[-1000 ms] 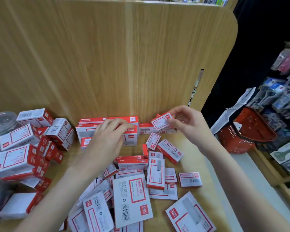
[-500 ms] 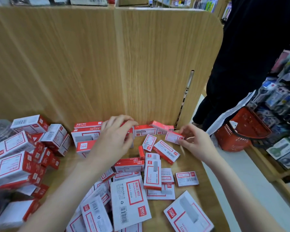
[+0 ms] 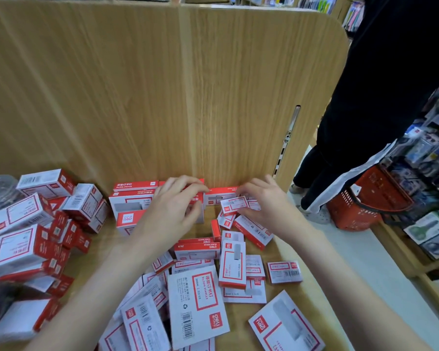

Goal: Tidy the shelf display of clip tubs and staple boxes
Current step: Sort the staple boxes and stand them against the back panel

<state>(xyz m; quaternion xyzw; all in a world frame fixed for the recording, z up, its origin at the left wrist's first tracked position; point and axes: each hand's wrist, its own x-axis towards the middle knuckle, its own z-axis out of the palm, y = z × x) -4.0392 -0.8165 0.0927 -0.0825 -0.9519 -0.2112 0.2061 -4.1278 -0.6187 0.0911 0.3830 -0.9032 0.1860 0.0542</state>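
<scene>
1. Right now the wooden shelf [image 3: 284, 249] is littered with red-and-white staple boxes [image 3: 195, 297], stacked at left and against the back panel [image 3: 162, 97].
2. Her left hand [image 3: 170, 211] rests curled fingers on the back-row boxes [image 3: 132, 201]; whether it grips, I cannot tell.
3. Her right hand [image 3: 264, 206] pinches a small staple box [image 3: 235, 204] near the back panel.
</scene>
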